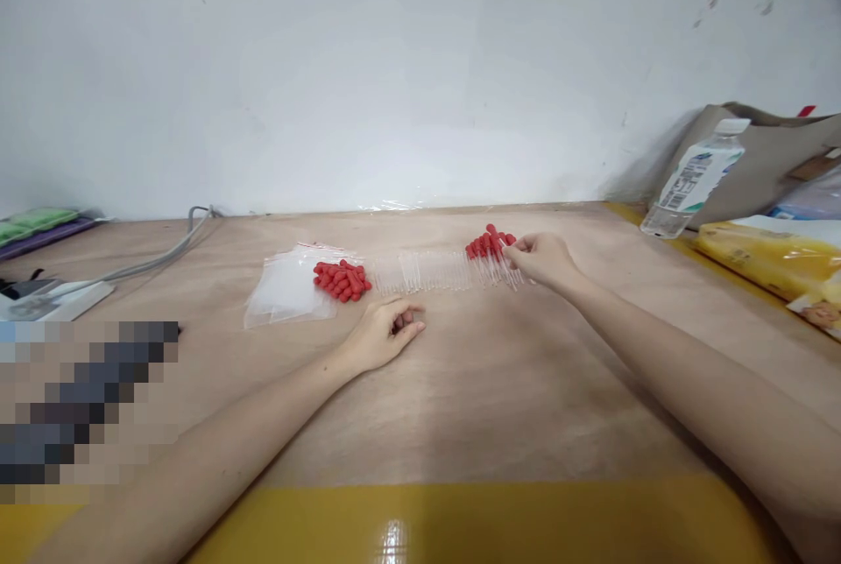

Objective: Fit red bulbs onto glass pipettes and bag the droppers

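Note:
My right hand (540, 259) is at the right-hand group of glass droppers (484, 249), clear thin tubes with red rubber bulbs. Its thumb and fingers pinch a dropper there, partly hidden by the fingers. My left hand (386, 334) rests on the table with fingers loosely curled, thumb and forefinger apart, and nothing between them. Just beyond it lies a row of clear glass tubes (420, 271), side by side without bulbs. A heap of loose red rubber bulbs (342, 281) sits left of the tubes, overlapping the edge of some clear zip bags (289, 288).
On the right stand a water bottle (695, 183), a grey-beige bag (768, 152) and a yellow packet (768, 262). A grey cable (158, 259) runs along the left. Yellow tape (420, 520) covers the wooden table's front edge; a white wall (407, 74) closes the back.

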Tool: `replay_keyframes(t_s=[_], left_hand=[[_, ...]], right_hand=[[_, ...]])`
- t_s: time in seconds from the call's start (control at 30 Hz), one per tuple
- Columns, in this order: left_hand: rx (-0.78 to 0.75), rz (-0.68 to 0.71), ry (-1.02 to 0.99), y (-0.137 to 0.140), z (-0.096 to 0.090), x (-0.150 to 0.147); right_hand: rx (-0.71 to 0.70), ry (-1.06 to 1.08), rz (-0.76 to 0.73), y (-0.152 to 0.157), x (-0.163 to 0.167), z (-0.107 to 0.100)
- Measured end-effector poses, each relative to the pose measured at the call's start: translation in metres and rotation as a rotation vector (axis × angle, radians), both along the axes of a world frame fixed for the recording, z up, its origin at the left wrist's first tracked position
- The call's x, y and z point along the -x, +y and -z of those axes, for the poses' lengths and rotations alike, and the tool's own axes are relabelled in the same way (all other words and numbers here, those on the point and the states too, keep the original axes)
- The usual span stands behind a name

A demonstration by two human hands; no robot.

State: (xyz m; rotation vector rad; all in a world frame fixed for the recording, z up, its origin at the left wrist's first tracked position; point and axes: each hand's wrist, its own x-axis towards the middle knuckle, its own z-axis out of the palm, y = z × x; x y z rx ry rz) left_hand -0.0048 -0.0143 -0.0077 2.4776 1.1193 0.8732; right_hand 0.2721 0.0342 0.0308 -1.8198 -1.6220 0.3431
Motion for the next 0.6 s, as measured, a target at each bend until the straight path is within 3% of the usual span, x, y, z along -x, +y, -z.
replay_keyframes(t_s=[0.1, 0.27, 0.47, 0.6], left_hand=[[0.004, -0.001, 0.027, 0.0, -0.001, 0.0], [0.009, 0.008, 0.037, -0.001, -0.003, 0.0], [0.019, 0.007, 0.038, -0.001, -0.003, -0.001], [0.023, 0.008, 0.031, -0.001, -0.002, 0.0]], right_hand=[[0.015, -0.061, 0.14, 0.014, -0.005, 0.004], [0.074, -0.15, 0.243, 0.026, -0.002, 0.018], [0.04, -0.242, 0.227, 0.025, 0.003, 0.025], [-0.073, -0.286, 0.068, 0.012, 0.024, 0.022]])
